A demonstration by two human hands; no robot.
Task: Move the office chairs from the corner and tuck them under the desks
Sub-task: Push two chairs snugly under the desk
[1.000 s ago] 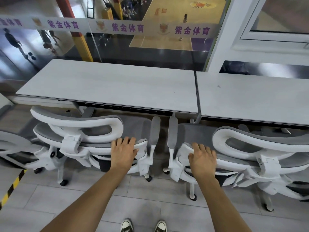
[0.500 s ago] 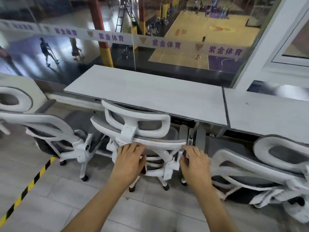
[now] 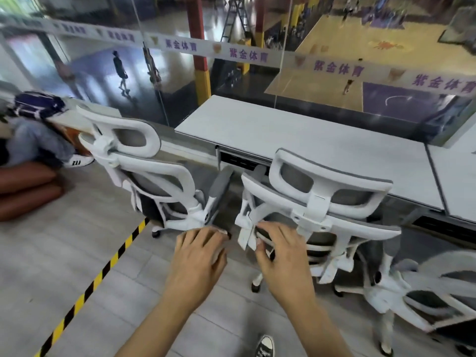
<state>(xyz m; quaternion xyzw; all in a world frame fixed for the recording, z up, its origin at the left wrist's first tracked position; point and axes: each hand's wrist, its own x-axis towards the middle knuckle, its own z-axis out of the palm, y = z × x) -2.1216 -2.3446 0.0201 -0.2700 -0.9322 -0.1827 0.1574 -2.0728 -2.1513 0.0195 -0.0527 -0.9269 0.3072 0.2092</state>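
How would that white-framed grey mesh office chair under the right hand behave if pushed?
The white-framed grey mesh office chair would probably roll easily: castors sit on smooth floor tiles. Pushed high, its tall back might rock slightly.

Two chairs (image 3: pixel 316 202) side by side before the desk (image 3: pixel 296 135).
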